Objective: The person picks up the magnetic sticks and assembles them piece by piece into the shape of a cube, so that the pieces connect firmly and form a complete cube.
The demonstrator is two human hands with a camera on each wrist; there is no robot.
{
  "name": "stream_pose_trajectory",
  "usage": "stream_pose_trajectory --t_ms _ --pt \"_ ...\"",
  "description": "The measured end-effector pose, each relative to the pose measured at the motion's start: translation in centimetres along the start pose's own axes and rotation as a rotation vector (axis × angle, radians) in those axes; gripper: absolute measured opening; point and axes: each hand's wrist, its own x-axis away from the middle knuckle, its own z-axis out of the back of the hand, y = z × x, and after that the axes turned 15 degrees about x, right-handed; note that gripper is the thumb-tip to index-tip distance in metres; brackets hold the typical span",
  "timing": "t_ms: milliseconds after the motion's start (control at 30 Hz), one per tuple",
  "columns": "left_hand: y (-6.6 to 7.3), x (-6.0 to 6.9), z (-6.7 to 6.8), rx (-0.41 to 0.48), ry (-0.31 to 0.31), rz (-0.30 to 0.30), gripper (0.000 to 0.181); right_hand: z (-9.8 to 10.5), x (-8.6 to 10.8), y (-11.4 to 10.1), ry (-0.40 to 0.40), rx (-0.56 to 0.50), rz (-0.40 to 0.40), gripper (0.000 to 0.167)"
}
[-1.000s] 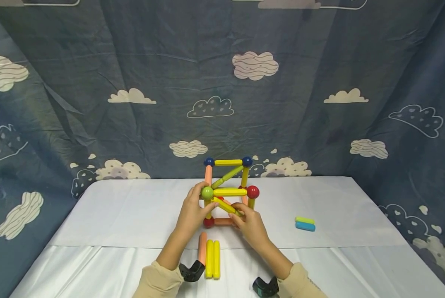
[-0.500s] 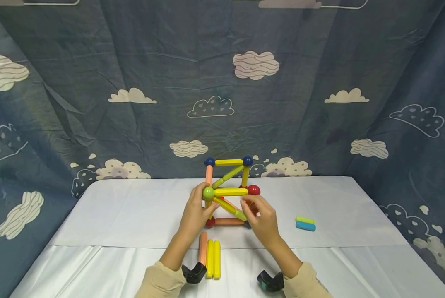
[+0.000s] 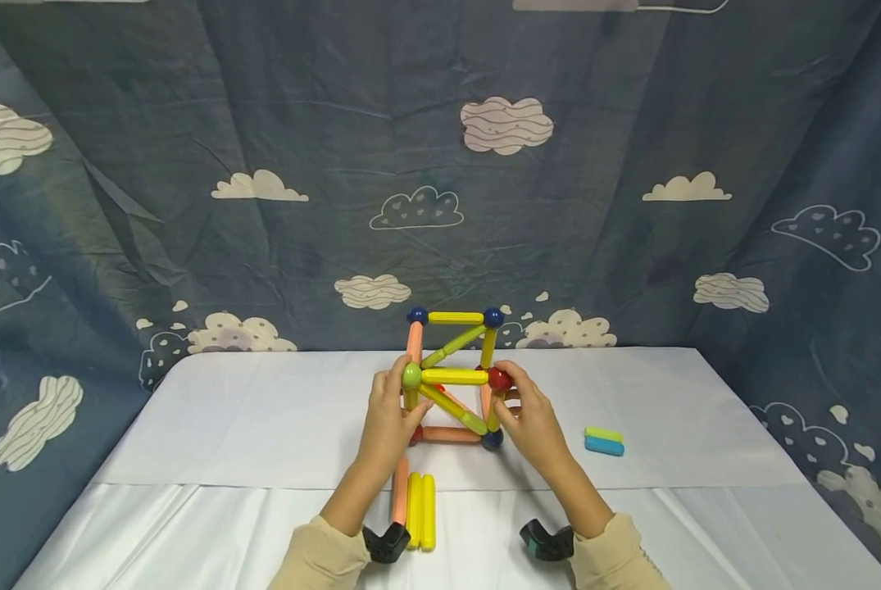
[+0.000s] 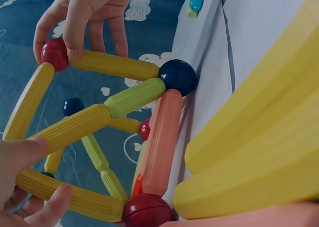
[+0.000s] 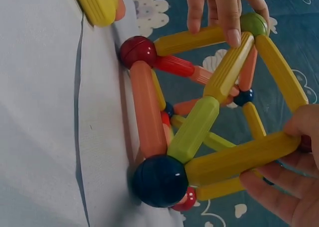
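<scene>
A cube-like frame of coloured sticks and balls stands on the white table. At its upper front left corner, my left hand [image 3: 387,422] grips the green ball [image 3: 411,376], its thumb by the yellow diagonal stick [image 5: 230,67]. My right hand [image 3: 534,420] pinches the red ball [image 3: 500,378] at the upper front right corner, its fingers beside the yellow upright [image 5: 244,159]. A short lime stick [image 5: 195,129] continues the diagonal down to the dark blue ball [image 5: 160,180]. An orange stick [image 3: 451,435] joins that ball to a red ball [image 4: 148,211] at the lower left.
Two yellow sticks [image 3: 421,512] and an orange stick [image 3: 400,490] lie in front of the frame, between the forearms. A lime stick [image 3: 603,433] and a blue stick [image 3: 604,447] lie to the right. A dark cloud-patterned cloth [image 3: 425,147] hangs behind the table.
My right hand has left the short lime stick on the front diagonal and moved up and right to the red ball. My left hand stays at the green ball.
</scene>
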Motion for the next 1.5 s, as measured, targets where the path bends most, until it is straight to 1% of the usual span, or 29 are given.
stream_pose_trajectory --t_ms 67,167,233,300,400,500,600,667,733,833,867,900,967,1000,1067,1100,1133,1200,1233,1300,1367,1433,1467,1500 --pt "-0.1 -0.1 0.1 0.043 -0.001 0.020 0.074 -0.1 0.0 -0.1 0.010 -0.006 0.016 0.052" --pt "-0.4 -0.1 0.4 0.144 -0.020 0.066 0.077 -0.3 0.2 -0.5 0.017 -0.020 0.036 0.053" --pt "-0.7 -0.1 0.7 0.219 -0.044 0.109 0.080 -0.6 0.4 -0.9 0.021 -0.027 0.048 0.054" --pt "-1.0 -0.2 1.1 0.266 -0.074 0.148 0.083 -0.8 0.6 -1.4 0.029 -0.044 0.064 0.054" --pt "-1.3 -0.3 1.5 0.270 -0.100 0.202 0.085 -1.3 0.9 -2.1 0.039 -0.071 0.087 0.054" --pt "-1.6 -0.4 2.0 0.246 -0.108 0.220 0.085 -1.5 1.2 -2.8 0.035 -0.089 0.105 0.053" --pt "-1.7 -0.7 2.3 0.294 -0.127 0.248 0.085 -1.8 1.5 -3.5 0.018 -0.102 0.115 0.056" --pt "-1.6 -0.9 2.6 0.337 -0.165 0.255 0.085 -1.9 1.6 -3.9 0.006 -0.101 0.125 0.060" --pt "-1.1 -1.2 2.9 0.395 -0.218 0.265 0.083 -2.1 1.7 -4.2 -0.021 -0.106 0.143 0.065" --pt "0.1 -1.6 3.3 0.435 -0.299 0.269 0.076 -2.3 1.8 -4.9 -0.065 -0.115 0.182 0.069" --pt "0.0 -1.6 3.2 0.441 -0.310 0.266 0.074 -2.3 1.8 -5.1 -0.078 -0.124 0.190 0.070" --pt "0.3 -1.6 3.2 0.443 -0.311 0.265 0.072 -2.4 1.8 -5.2 -0.090 -0.132 0.194 0.070" --pt "0.7 -1.6 3.0 0.451 -0.290 0.247 0.067 -2.4 1.7 -5.4 -0.104 -0.140 0.185 0.069" --pt "0.5 -1.5 2.8 0.446 -0.269 0.235 0.065 -2.4 1.7 -5.5 -0.104 -0.143 0.173 0.068" --pt "0.2 -1.3 2.1 0.418 -0.204 0.197 0.060 -2.4 1.6 -5.4 -0.105 -0.156 0.142 0.067" --pt "0.6 -1.2 1.9 0.401 -0.177 0.178 0.057 -2.4 1.5 -5.4 -0.105 -0.161 0.129 0.067" --pt "0.5 -1.0 1.5 0.384 -0.150 0.159 0.056 -2.4 1.4 -5.3 -0.106 -0.169 0.116 0.067" --pt "0.4 -0.8 0.8 0.342 -0.117 0.123 0.054 -2.4 1.3 -5.0 -0.100 -0.200 0.114 0.067" --pt "0.7 -0.6 0.5 0.334 -0.110 0.109 0.053 -2.3 1.2 -4.8 -0.094 -0.223 0.118 0.066" --pt "1.3 -0.3 0.1 0.327 -0.111 0.105 0.053 -1.9 0.9 -4.1 -0.033 -0.243 0.147 0.061" --pt "1.8 -0.1 -0.3 0.325 -0.120 0.116 0.054 -1.4 0.5 -3.1 0.080 -0.217 0.161 0.053" --pt "2.2 0.1 -0.6 0.319 -0.129 0.130 0.053 -0.7 0.1 -2.0 0.211 -0.148 0.126 0.047" --pt "2.3 0.2 -0.7 0.316 -0.133 0.134 0.052 -0.4 -0.1 -1.3 0.262 -0.100 0.092 0.045" --pt "2.3 0.2 -0.8 0.321 -0.136 0.133 0.051 -0.1 -0.2 -0.6 0.280 -0.060 0.043 0.046"
